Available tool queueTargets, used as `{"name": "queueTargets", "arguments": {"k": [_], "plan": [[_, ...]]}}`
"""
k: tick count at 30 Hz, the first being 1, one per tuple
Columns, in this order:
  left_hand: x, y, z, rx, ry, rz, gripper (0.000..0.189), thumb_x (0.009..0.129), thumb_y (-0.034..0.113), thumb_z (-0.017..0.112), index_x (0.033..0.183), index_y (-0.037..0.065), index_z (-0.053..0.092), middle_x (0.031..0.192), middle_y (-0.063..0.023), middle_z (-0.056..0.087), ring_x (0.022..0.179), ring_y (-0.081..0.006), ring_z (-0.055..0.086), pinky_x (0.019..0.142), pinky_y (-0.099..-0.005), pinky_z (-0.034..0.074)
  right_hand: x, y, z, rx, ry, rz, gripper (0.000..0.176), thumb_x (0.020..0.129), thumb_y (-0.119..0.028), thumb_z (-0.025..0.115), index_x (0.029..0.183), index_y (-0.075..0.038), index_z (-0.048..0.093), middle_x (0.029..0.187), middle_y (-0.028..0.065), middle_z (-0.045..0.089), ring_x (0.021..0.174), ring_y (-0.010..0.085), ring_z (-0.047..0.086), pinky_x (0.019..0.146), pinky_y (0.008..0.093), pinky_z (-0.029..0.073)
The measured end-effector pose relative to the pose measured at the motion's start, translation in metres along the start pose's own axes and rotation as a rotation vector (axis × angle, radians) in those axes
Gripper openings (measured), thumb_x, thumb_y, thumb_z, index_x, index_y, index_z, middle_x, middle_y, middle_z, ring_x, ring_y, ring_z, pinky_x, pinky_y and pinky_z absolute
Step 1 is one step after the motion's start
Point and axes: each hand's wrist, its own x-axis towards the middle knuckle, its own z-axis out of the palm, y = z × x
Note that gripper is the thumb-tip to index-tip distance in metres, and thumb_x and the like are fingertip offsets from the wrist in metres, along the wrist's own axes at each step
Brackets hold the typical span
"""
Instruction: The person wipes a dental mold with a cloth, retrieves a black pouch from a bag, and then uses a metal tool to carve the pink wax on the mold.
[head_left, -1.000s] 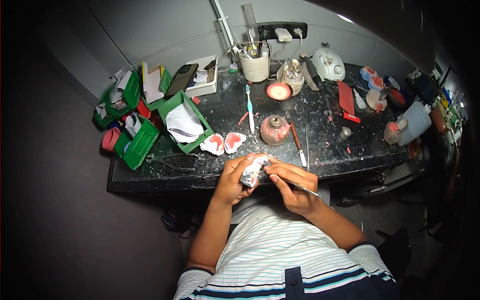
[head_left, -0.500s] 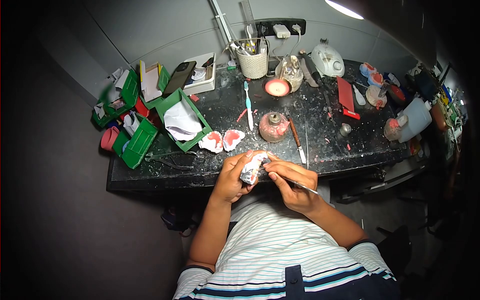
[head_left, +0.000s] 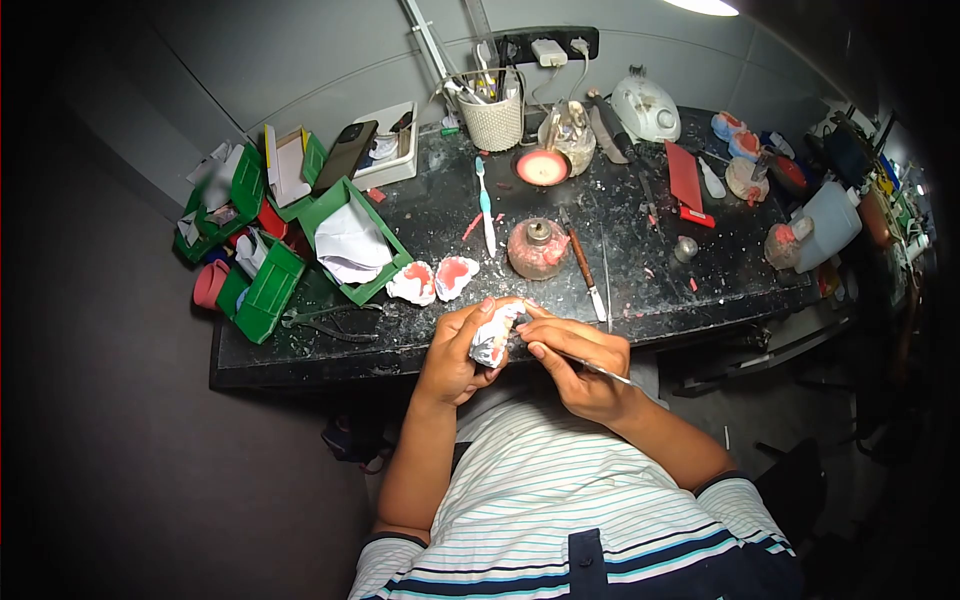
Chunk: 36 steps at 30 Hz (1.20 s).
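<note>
My left hand (head_left: 453, 355) is wrapped round a white dental cast (head_left: 492, 335) with tooth-coloured and pink parts, held just off the bench's front edge. In my right hand (head_left: 582, 368) a thin metal carving tool (head_left: 608, 373) is pinched like a pen. Its working end lies at the cast, partly hidden by my fingers. Just beyond the hands, two plaster casts with red wax, one left (head_left: 412, 284) and one right (head_left: 456, 277), rest on the bench. A glass spirit burner (head_left: 538, 250) with pink wax on it stands close by, beside a wooden-handled wax knife (head_left: 583, 262).
Green boxes (head_left: 352, 245) with paper and a phone (head_left: 346, 155) crowd the bench's left side. A toothbrush (head_left: 485, 205), a dish of pink wax (head_left: 542, 167) and a tool basket (head_left: 494, 122) stand farther back. Red wax sheets (head_left: 686, 180) and a plastic bottle (head_left: 829, 230) are at right.
The view has shifted slightly, so the bench things sit a little farther left and higher. Both hands keep nearly the same grip on the cast and the tool.
</note>
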Motion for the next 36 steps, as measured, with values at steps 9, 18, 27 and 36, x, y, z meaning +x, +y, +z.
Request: {"name": "queueTargets", "arguments": {"k": [9,18,27,36], "plan": [[0.0,0.0,-0.001,-0.003,-0.026,0.014,0.05,0.109,0.035,0.044,0.126,-0.008,0.06,0.054,-0.0088,0.053,0.033,-0.0086,0.039,0.029,-0.0215,0.024,0.0,0.0,0.0,0.024,-0.017,-0.006,0.012,0.087,0.008,0.07,0.099,0.008,0.072,0.099,0.0184,0.075,0.102,0.0323,0.073,0.098,0.0405,0.057],[-0.001,-0.001,-0.004,-0.004,-0.065,0.014,0.05,0.107,0.038,0.048,0.126,-0.005,0.063,0.061,-0.0033,0.057,0.04,-0.0055,0.046,0.031,-0.0192,0.025,0.0,0.0,-0.002,0.021,-0.007,0.015,0.012,0.087,0.008,0.069,0.099,0.008,0.072,0.1,0.0184,0.075,0.103,0.0329,0.073,0.098,0.0413,0.057],[0.0,-0.003,-0.011,-0.22,-0.141,-0.026,0.047,0.11,0.033,0.043,0.133,-0.005,0.057,0.061,-0.0054,0.054,0.041,-0.0065,0.043,0.032,-0.0188,0.025,-0.002,0.007,-0.006,0.132,0.057,0.093,0.011,0.089,0.002,0.072,0.099,0.005,0.074,0.101,0.0167,0.076,0.105,0.0309,0.073,0.095,0.0379,0.056],[0.002,-0.005,0.002,-0.033,-0.151,0.079,0.051,0.11,0.041,0.036,0.137,-0.001,0.049,0.073,-0.015,0.062,0.048,-0.0109,0.049,0.041,-0.0208,0.036,-0.016,0.026,-0.002,0.378,0.239,0.13,0.027,0.104,-0.018,0.059,0.093,0.007,0.057,0.089,0.0181,0.071,0.085,0.0227,0.074,0.078,0.0335,0.061]]}}
